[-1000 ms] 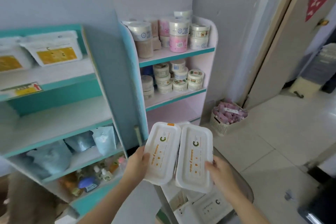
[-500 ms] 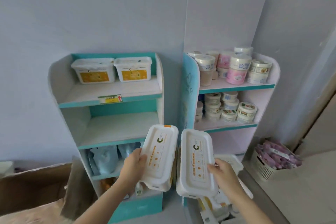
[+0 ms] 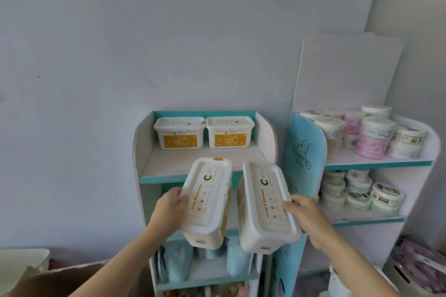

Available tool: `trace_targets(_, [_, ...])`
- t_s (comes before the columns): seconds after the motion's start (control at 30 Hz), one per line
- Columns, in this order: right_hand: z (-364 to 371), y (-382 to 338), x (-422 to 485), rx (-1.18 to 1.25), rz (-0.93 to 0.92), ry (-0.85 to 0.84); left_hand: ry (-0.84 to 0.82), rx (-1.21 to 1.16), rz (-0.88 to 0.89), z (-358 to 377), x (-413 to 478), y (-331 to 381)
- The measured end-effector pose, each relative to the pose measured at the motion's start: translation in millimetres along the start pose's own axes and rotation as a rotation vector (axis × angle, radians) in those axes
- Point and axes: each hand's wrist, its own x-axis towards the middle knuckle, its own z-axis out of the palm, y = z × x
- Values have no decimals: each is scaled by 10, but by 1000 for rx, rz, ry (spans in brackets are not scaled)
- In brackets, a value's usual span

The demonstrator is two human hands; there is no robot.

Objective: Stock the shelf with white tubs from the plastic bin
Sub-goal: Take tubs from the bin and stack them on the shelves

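I hold two white tubs side by side in front of the teal shelf unit [image 3: 142, 152], lids facing me. My left hand [image 3: 169, 210] grips the left tub [image 3: 207, 202] by its left side. My right hand [image 3: 306, 217] grips the right tub [image 3: 265, 207] by its right side. Both tubs hang just below the front edge of the top shelf [image 3: 205, 159]. At the back of that shelf stand two more white tubs with orange labels [image 3: 179, 133] [image 3: 229, 132]. The plastic bin is out of view.
A second shelf unit [image 3: 304, 152] on the right carries several round jars [image 3: 371, 132]. Blue pouches [image 3: 176, 265] fill the lower teal shelves. A cardboard box [image 3: 60, 279] sits at lower left, and a basket of purple packs [image 3: 420, 265] at lower right.
Both hands have lifted the two tubs from above the bin up to the height of the top teal shelf. My view has swung left and upward onto the shelf.
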Motion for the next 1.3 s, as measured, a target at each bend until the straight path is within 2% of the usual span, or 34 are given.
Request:
trace_targets(0.3, [132, -789, 657, -58, -29, -53, 41, -17, 20, -503, 517, 407])
trace_targets(0.5, [225, -1115, 1128, -154, -14, -128, 39, 60, -69, -617, 1032, 628])
trace_targets(0.77, [269, -1269, 1692, -261, 14, -184, 3, 162, -184, -489, 1549, 699])
trace_targets(0.87, [279, -1282, 1822, -229, 27, -196, 12, 147, -218, -467, 1672, 710])
trace_targets(1.03, [328, -1234, 1956, -229, 52, -127, -13, 115, -284, -450, 1768, 720])
trace_targets(1.1, [334, -1262, 1989, -400, 5, -95, -16, 224, -246, -463, 1809, 725])
trace_targets(1.2, [404, -1360, 1998, -712, -184, 27, 33, 434, -61, -444, 1862, 775])
trace_targets(1.3, [636, -1495, 1874, -743, -291, -21, -54, 540, 122, -298, 1736, 960])
